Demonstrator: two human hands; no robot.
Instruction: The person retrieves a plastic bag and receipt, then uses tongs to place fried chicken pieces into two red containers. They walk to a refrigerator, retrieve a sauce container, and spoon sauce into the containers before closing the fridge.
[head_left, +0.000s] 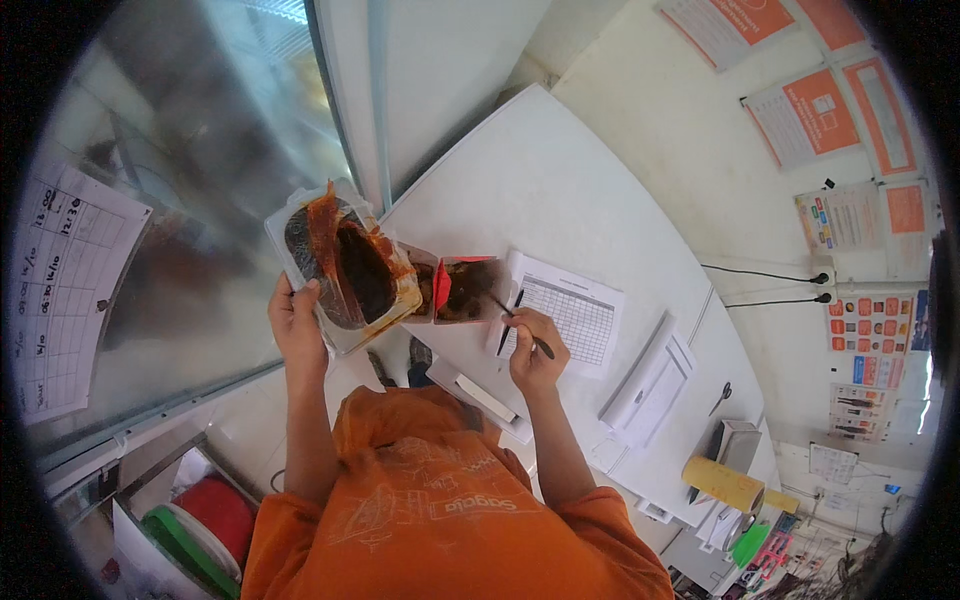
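Note:
My left hand (298, 319) grips the near left edge of a clear plastic tub (356, 262), which is tilted and holds a dark brown sauce, with orange-brown smears along its film and rim. My right hand (538, 346) is closed on the dark handle of a utensil (543, 348), whose far end points at a red-edged box. That red box (444, 289) stands on the white table right of the tub and holds dark brown food; steam or blur covers its right part. Behind the tub, a second box section (422, 289) with dark food is partly hidden.
A printed form (574, 315) with a pen lies beside the box. Farther right on the white table (540, 180) are a stack of papers (651, 382), scissors (721, 398) and a yellowish roll (722, 484). A glass pane borders the left; a bin-like container (184, 517) stands lower left.

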